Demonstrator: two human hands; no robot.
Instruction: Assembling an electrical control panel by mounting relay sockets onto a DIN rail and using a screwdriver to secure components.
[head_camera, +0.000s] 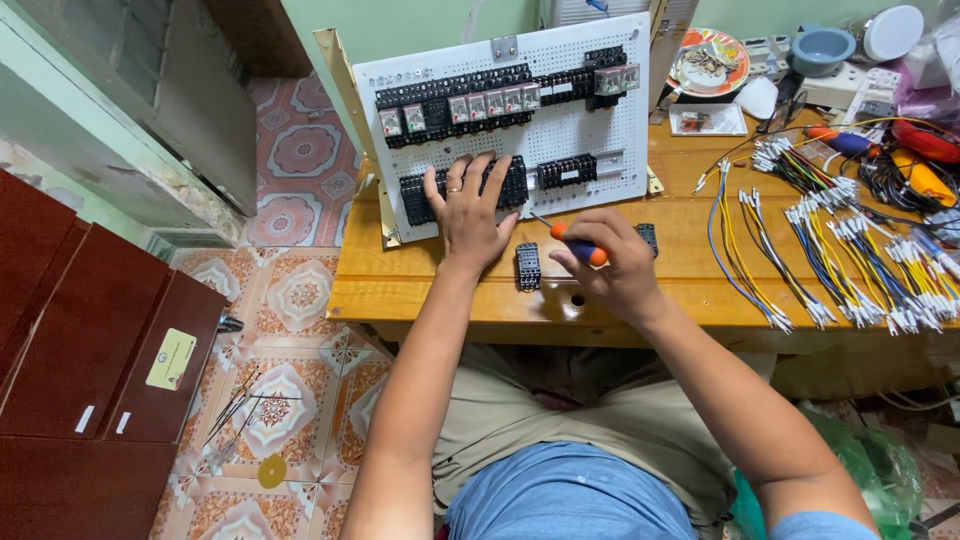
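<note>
Gripping an orange-handled screwdriver with a thin metal shaft (572, 243), the right hand (612, 265) sits at frame centre, fingers closed round the handle. Long axis runs lower right to upper left; tip lies just off the lower edge of the white perforated panel (600, 125), up-left of the hand.

Left hand (468, 208) lies flat, fingers spread open, on the black terminal block row (415, 198) in the panel's lower half, holding nothing. It's nearer that row than the right; the tip points toward it.

Small black relay socket (528, 266) lies loose on the wooden bench (420, 290) between the two hands, just left of the right one.

Upper panel: row of clear-cased relays in black bases (460, 108).

Right of frame: bundles of blue, yellow and white wires with ferruled ends (830, 250), fanned on the bench.

Top right: patterned plate (735, 55) holding small bits, can't tell what; blue-grey bowl (820, 48), contents not visible.
</note>
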